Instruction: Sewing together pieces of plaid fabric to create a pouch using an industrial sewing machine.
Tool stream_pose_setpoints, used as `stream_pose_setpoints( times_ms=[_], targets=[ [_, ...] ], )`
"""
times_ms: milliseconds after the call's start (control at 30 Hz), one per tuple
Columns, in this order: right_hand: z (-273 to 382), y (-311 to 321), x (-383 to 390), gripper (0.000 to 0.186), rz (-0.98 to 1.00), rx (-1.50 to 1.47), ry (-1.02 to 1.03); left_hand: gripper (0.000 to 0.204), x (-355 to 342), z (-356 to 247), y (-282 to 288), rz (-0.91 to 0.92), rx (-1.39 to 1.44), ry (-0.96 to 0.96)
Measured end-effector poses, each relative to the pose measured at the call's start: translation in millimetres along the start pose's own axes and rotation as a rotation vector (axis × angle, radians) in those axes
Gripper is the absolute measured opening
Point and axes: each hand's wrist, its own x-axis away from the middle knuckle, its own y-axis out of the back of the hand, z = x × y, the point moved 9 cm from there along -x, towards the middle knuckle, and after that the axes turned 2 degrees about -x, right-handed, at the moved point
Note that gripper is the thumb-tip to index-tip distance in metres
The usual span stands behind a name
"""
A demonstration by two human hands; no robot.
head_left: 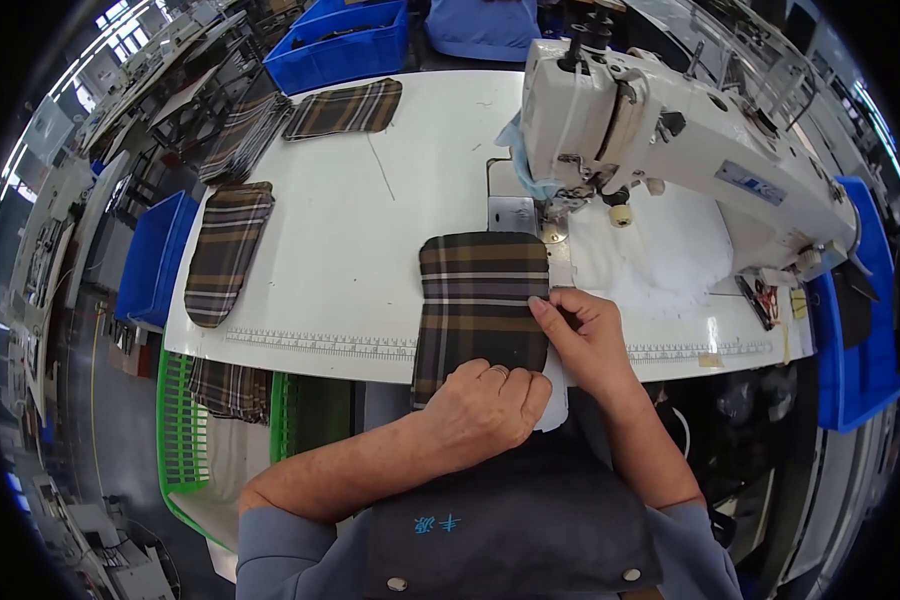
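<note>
A brown, black and white plaid fabric panel (482, 285) with rounded corners lies at the front of the white sewing table, its near end hanging past the edge. My left hand (490, 405) is closed in a fist over its near end, the fingertips hidden. On its right edge, my right hand (588, 340) pinches the cloth between thumb and forefinger. A pale layer (557, 398) shows beneath the panel at the near right. Just beyond the panel's far right corner is the presser foot (553, 228) of the white sewing machine (660, 120).
Plaid panels lie at the left: one single panel (228, 255), a stack (245, 140) and another pile (345, 108). Blue bins (340, 45) surround the table (330, 260). A green basket (180, 420) below holds more plaid cloth. Red-handled snips (765, 300) lie right. Someone in blue sits opposite.
</note>
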Motion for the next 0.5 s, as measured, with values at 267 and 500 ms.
stream_pose_setpoints(
  times_ms=[267,500],
  targets=[
    [-13,4,1,0.035,0.02,-0.049,-0.041,0.013,3,44,-7,0.152,0.636,0.457],
    [-4,6,1,0.04,-0.024,-0.016,-0.019,0.017,39,78,-23,0.155,1.109,0.825]
  ],
)
